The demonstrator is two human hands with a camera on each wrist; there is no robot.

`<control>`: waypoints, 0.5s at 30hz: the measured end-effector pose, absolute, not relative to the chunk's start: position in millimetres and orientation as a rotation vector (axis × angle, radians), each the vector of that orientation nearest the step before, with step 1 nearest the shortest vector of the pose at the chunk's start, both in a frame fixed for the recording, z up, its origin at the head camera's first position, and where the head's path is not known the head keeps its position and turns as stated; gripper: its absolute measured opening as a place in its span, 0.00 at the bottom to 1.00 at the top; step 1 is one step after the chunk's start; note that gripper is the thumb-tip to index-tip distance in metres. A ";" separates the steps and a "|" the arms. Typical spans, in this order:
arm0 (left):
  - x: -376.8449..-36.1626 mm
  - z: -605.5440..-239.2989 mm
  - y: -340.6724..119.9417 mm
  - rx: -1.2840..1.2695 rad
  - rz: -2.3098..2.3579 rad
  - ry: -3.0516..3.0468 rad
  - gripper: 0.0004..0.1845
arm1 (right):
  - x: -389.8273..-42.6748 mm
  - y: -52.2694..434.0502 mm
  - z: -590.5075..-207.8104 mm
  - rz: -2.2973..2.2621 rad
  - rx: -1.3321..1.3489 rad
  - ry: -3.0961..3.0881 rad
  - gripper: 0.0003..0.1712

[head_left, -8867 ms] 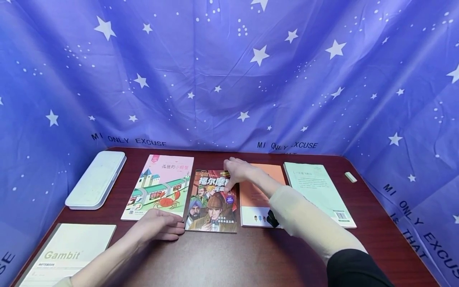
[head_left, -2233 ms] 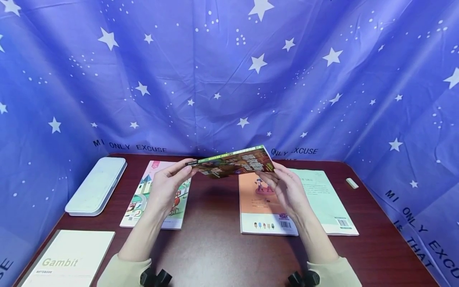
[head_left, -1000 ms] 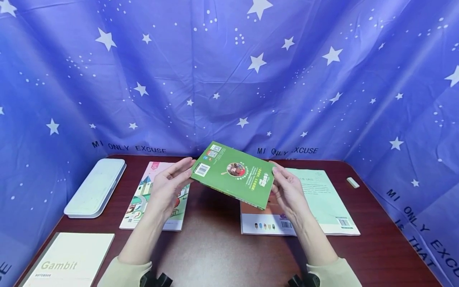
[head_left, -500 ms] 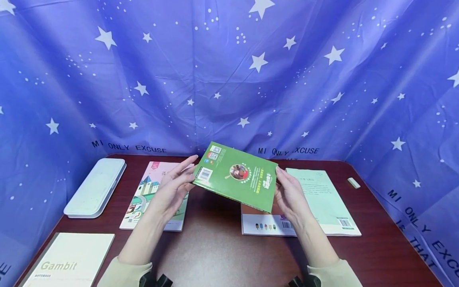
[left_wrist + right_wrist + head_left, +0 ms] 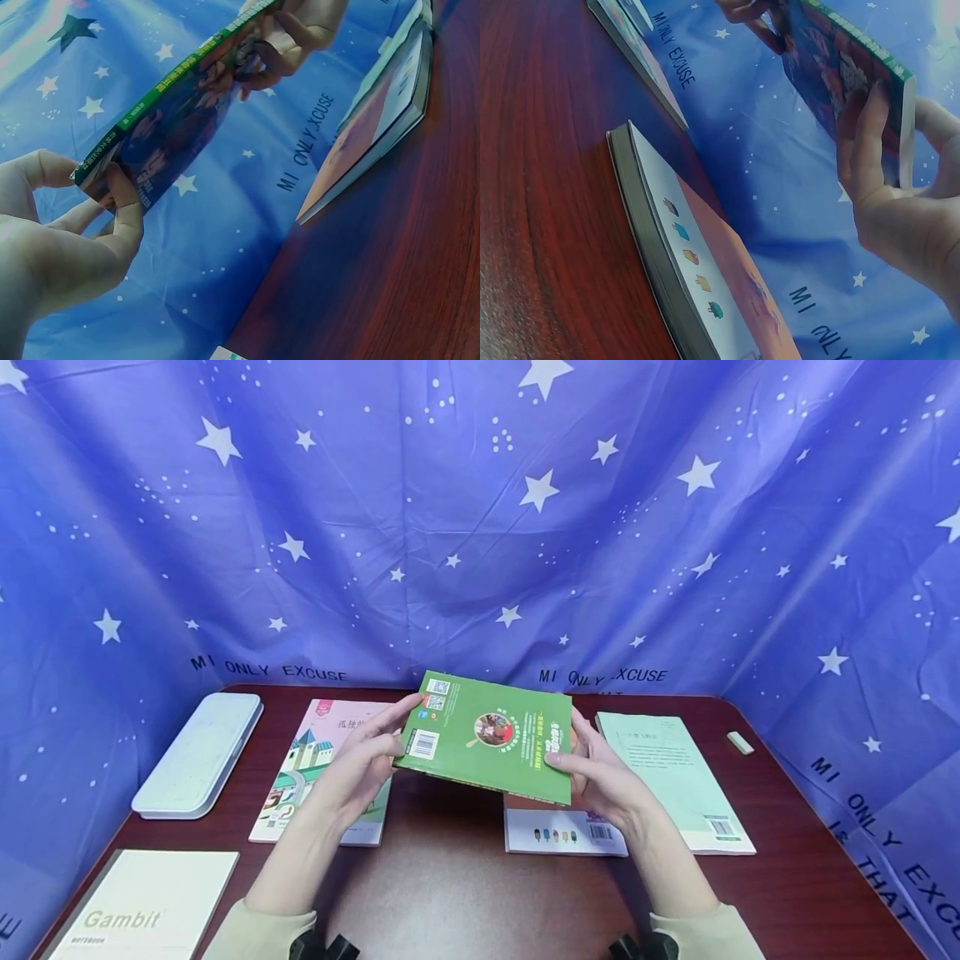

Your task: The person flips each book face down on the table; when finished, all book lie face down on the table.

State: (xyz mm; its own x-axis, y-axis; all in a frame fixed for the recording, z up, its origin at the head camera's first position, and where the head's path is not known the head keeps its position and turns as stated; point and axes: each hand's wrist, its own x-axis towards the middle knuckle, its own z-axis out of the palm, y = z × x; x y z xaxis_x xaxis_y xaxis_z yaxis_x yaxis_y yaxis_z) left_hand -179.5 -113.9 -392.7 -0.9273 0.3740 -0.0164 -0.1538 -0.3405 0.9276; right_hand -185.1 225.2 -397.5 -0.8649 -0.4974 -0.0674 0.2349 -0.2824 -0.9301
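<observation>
Gripping green book point(image 5: 491, 737) aloft, left hand point(image 5: 360, 768), right hand point(image 5: 607, 781), orange book point(image 5: 562, 831) partly hidden beneath

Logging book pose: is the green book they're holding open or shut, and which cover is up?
Shut, back cover up: the green book shows its barcode, pages together, gripped by the left hand and the right hand.

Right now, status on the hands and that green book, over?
Both hands, left and right, grip the green book by its side edges. Back cover up, clear above the table. Orange book lies beneath; nothing blocking.
</observation>
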 end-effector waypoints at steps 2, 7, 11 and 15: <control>-179.1 -393.7 -113.8 0.299 2.312 1.581 0.42 | -185.1 226.6 -398.3 -2.175 -0.379 1.477 0.56; -179.5 -396.6 -111.5 0.200 2.377 1.613 0.30 | -185.2 228.6 -400.0 -2.153 -0.437 1.441 0.61; -181.1 -398.7 -109.6 0.059 2.431 1.691 0.23 | -184.8 227.3 -401.2 -2.130 -0.426 1.497 0.59; -180.6 -398.9 -110.9 -0.030 2.474 1.733 0.19 | -184.9 223.4 -402.4 -2.137 -0.403 1.544 0.53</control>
State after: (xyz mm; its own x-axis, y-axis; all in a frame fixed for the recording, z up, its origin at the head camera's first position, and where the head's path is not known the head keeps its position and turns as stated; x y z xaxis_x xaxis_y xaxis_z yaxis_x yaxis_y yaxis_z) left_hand -180.6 -110.9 -398.9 -0.9925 0.0874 -0.0854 -0.1101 -0.3365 0.9352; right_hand -184.9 223.4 -402.4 -0.8464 -0.5313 -0.0356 0.2007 -0.2564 -0.9455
